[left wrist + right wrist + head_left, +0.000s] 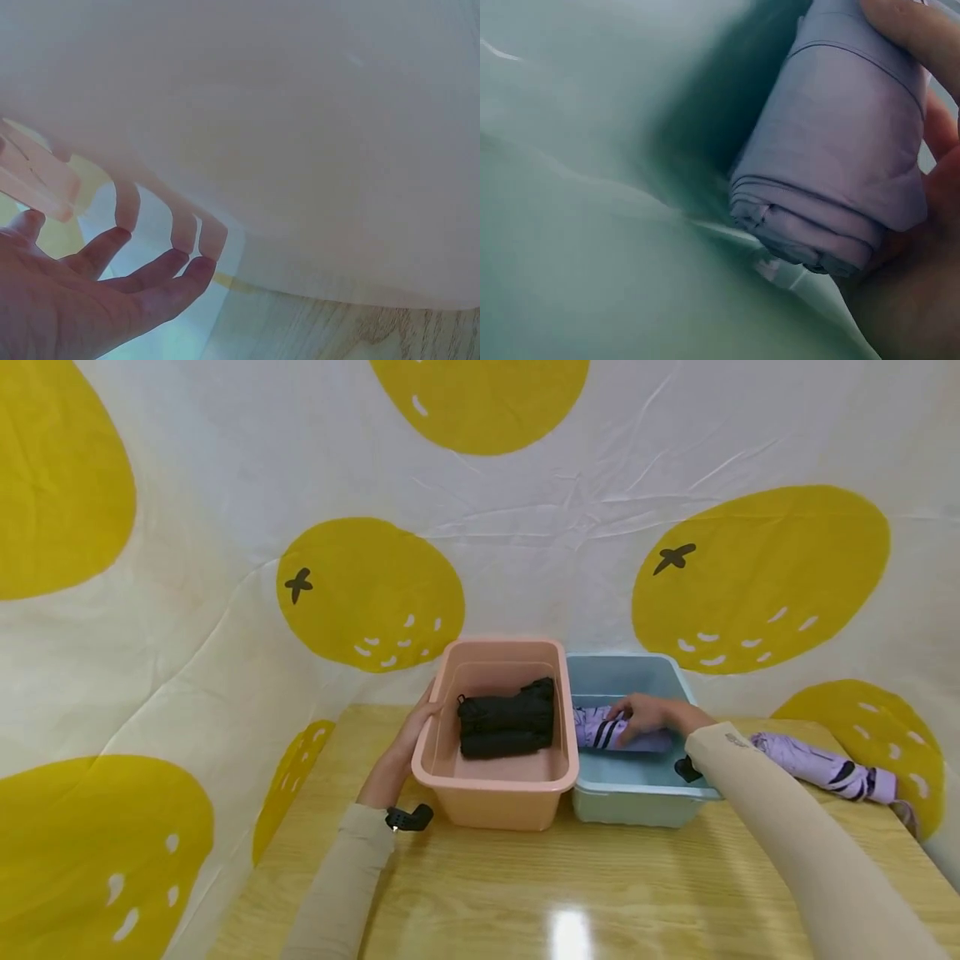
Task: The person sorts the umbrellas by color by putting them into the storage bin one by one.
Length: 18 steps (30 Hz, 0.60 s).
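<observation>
My left hand (411,732) is at the left side of a pink plastic bin (495,806), thumb at the rim and fingertips against its outer wall. The left wrist view shows those fingers (161,289) mirrored in the glossy wall. Black folded umbrellas (506,718) lie side by side inside this bin. Inside the light-blue bin (637,806), my right hand (641,717) grips a lavender folded umbrella (832,135) with black stripes. Its rolled end points toward the bin's wall in the right wrist view.
Another lavender folded umbrella (821,766) lies on the wooden table (480,893) to the right, beyond my right forearm. The two bins stand side by side. Behind them hangs a white cloth (525,577) with large yellow fruit prints.
</observation>
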### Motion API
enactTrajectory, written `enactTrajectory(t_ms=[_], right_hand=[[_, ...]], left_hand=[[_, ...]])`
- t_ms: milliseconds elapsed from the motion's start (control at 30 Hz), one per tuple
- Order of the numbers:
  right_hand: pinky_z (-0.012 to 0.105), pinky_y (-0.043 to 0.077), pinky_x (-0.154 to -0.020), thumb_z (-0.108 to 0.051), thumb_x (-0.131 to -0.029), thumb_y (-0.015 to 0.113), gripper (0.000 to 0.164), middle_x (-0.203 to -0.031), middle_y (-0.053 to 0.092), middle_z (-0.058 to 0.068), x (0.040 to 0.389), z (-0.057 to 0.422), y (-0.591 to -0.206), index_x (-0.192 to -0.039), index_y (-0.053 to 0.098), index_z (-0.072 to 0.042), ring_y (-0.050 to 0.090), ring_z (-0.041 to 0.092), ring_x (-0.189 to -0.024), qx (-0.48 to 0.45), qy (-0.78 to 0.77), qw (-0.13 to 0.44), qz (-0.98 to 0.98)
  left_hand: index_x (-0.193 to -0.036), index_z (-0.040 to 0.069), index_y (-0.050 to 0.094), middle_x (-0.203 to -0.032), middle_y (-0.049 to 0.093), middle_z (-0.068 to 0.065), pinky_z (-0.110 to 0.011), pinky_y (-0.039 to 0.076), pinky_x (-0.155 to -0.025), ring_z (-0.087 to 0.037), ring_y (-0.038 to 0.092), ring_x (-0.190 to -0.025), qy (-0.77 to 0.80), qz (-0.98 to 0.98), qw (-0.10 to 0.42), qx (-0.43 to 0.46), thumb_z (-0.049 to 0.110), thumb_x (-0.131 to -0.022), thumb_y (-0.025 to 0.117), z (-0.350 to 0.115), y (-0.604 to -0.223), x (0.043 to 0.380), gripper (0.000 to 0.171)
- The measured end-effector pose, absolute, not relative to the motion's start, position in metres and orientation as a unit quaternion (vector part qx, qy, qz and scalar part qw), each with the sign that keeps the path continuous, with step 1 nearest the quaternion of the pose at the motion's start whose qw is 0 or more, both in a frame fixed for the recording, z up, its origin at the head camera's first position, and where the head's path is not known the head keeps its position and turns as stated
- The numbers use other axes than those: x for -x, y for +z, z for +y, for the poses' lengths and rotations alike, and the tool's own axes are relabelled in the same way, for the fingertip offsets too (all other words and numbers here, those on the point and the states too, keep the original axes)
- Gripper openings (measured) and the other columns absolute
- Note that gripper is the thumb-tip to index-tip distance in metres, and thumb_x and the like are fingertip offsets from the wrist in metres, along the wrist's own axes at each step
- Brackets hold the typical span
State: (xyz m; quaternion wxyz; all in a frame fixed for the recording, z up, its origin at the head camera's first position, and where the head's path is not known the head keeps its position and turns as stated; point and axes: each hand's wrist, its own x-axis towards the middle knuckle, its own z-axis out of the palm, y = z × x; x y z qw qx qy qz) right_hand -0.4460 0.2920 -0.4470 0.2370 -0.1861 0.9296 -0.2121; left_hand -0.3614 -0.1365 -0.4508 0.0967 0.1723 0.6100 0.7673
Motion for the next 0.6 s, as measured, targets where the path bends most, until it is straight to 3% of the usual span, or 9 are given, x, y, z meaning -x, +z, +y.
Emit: enactTrajectory(t_ms=[133,333,467,600], right_hand=[[0.053,0.038,-0.098,-0.029,-0.076,0.083,0.06,-0.123,0.057,0.018,0.445,0.293,-0.449,-0.128,0.062,-0.006,0.05,0.033,-0.109,0.176,-0.216,0.231,0.932],[0.043,0.047,-0.086,-0.026,-0.084,0.076,0.05,-0.111,0.062,0.014,0.437,0.292,-0.444,-0.125,0.061,-0.001,0.056,0.027,-0.098,0.169,-0.276,0.205,0.924],[0.044,0.05,-0.08,-0.027,-0.09,0.07,0.048,-0.111,0.064,0.017,0.435,0.291,-0.438,-0.126,0.059,0.002,0.058,0.028,-0.095,0.179,-0.314,0.175,0.916],[0.047,0.05,-0.083,-0.029,-0.091,0.068,0.052,-0.113,0.063,0.017,0.437,0.292,-0.433,-0.131,0.056,0.003,0.059,0.031,-0.096,0.167,-0.34,0.187,0.906]], left_hand=[[-0.158,0.03,0.002,-0.162,0.0,-0.007,-0.058,0.008,-0.112,-0.036,0.005,-0.145,0.77,0.609,0.086,-0.169,0.014,-0.106,0.029,-0.134,-0.457,0.365,0.06],[-0.157,0.033,0.001,-0.162,-0.002,-0.005,-0.057,0.008,-0.112,-0.035,0.004,-0.145,0.767,0.613,0.087,-0.169,0.016,-0.107,0.029,-0.134,-0.46,0.365,0.06],[-0.157,0.032,0.002,-0.162,-0.001,-0.006,-0.056,0.008,-0.113,-0.035,0.005,-0.145,0.77,0.611,0.083,-0.165,0.015,-0.107,0.029,-0.134,-0.459,0.366,0.06],[-0.158,0.03,0.001,-0.162,-0.002,-0.005,-0.054,0.008,-0.113,-0.034,0.004,-0.146,0.772,0.609,0.088,-0.16,0.014,-0.107,0.029,-0.135,-0.455,0.363,0.06]])
